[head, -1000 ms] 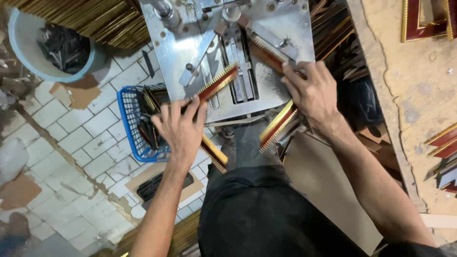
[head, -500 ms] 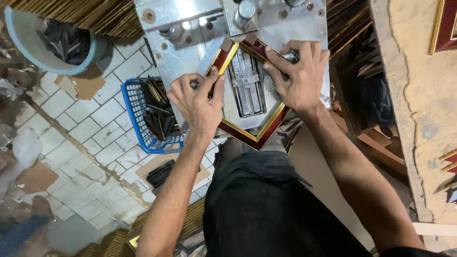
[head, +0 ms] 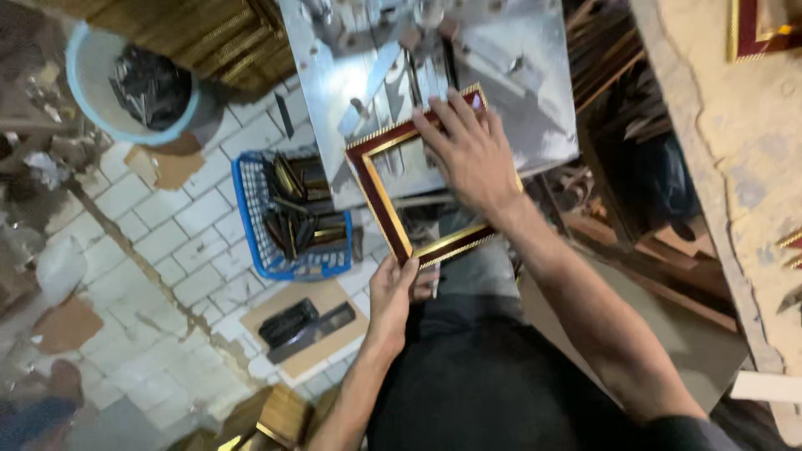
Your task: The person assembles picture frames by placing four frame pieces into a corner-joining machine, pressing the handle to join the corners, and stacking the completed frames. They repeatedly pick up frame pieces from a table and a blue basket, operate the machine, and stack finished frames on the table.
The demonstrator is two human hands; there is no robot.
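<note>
Frame (head: 380, 196): earlier separate mouldings, then a V; now a closed rectangle.
Left hand (head: 393, 292): moved from the plate to the near corner.
Right hand (head: 472, 154): now flat on the far side.

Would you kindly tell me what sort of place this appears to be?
Probably a picture-frame workshop: a maroon-and-gold rectangular frame lies on a metal machine table, a blue plastic basket holds cut moulding pieces, and gold moulding strips are stacked behind.

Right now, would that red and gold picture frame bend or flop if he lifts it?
Probably stiff: the dark red and gold rectangular picture frame juts past the metal machine table without sagging. Likely light, since the left hand pinches one corner. Its joined corners might be weak.
</note>
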